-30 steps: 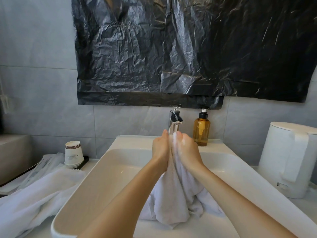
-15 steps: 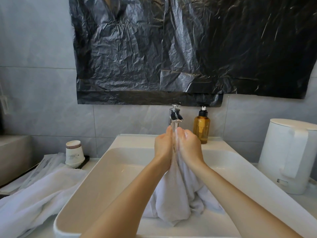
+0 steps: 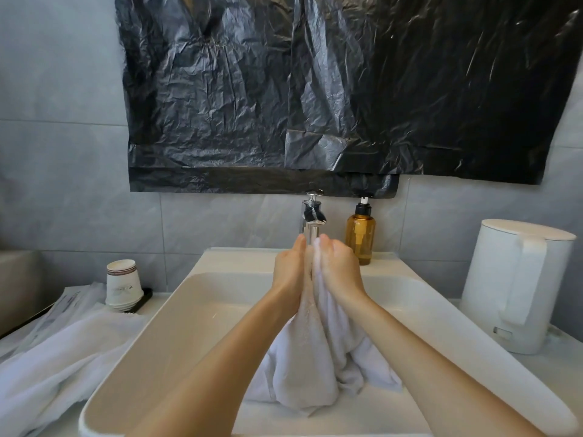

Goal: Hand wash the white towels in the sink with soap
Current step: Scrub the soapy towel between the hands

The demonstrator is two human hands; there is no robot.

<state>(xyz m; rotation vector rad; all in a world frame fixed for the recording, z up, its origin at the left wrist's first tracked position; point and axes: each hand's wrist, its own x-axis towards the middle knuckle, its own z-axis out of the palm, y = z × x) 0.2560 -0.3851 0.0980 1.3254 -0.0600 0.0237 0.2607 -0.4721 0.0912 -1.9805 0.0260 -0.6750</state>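
A wet white towel [image 3: 312, 364] hangs in a bunch over the white rectangular sink [image 3: 189, 310], its lower folds resting on the basin floor. My left hand [image 3: 288, 272] and my right hand [image 3: 339, 271] press the towel's top between them, just below the chrome faucet [image 3: 312, 216]. Both hands are closed on the cloth, and some white foam shows on the right fingers. An amber soap pump bottle [image 3: 360, 234] stands on the sink's back ledge, to the right of the faucet. A second white towel [image 3: 60, 367] lies on the counter to the left of the sink.
Stacked paper cups [image 3: 123, 283] stand on the left counter beside plastic-wrapped packets [image 3: 63, 307]. A white electric kettle [image 3: 517, 285] sits on the right counter. Black plastic sheeting [image 3: 315, 89] covers the wall above the faucet.
My hands have rubbed the towel's top against each other, shifting slightly up and down under the faucet. The camera has tilted a little.
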